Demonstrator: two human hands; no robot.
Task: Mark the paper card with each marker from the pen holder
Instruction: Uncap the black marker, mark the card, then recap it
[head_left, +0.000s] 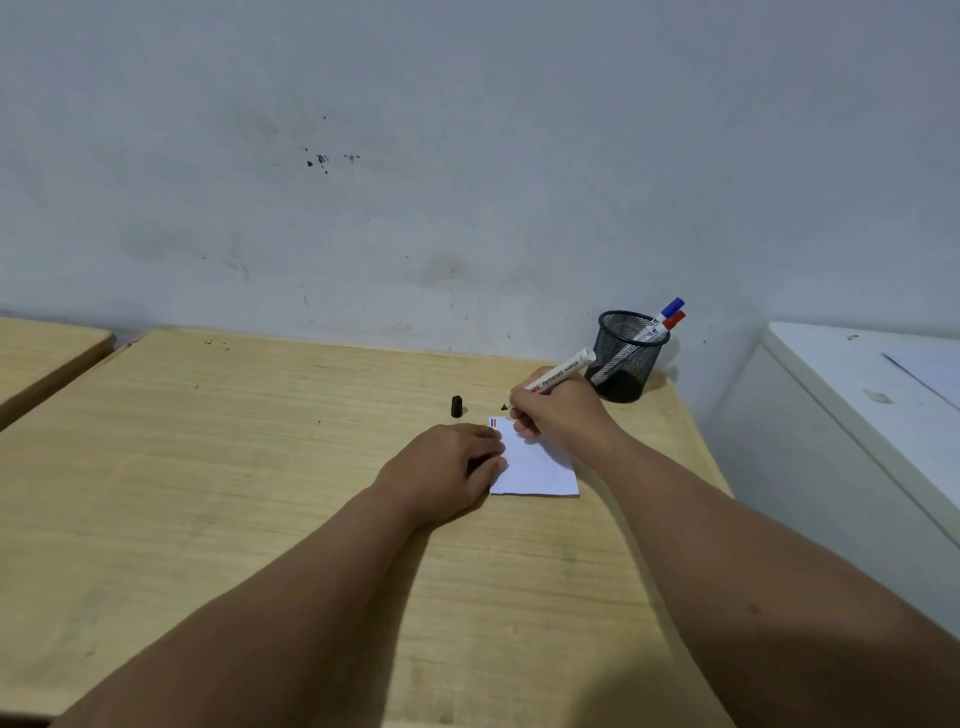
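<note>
A white paper card (540, 470) lies on the wooden desk (260, 467), with a short blue and a short red stroke near its top left corner. My left hand (447, 470) presses flat on the card's left edge. My right hand (558, 410) grips an uncapped white marker (563, 371), its dark tip just above the card's top left corner. The marker's black cap (456, 406) stands on the desk a little left of the tip. A black mesh pen holder (623, 358) at the back right holds a blue-capped marker (670, 309) and a red-capped marker (674, 320).
The desk ends at a stained wall behind. A second wooden desk (41, 353) stands to the left across a narrow gap. A white cabinet (857, 395) stands to the right of the desk.
</note>
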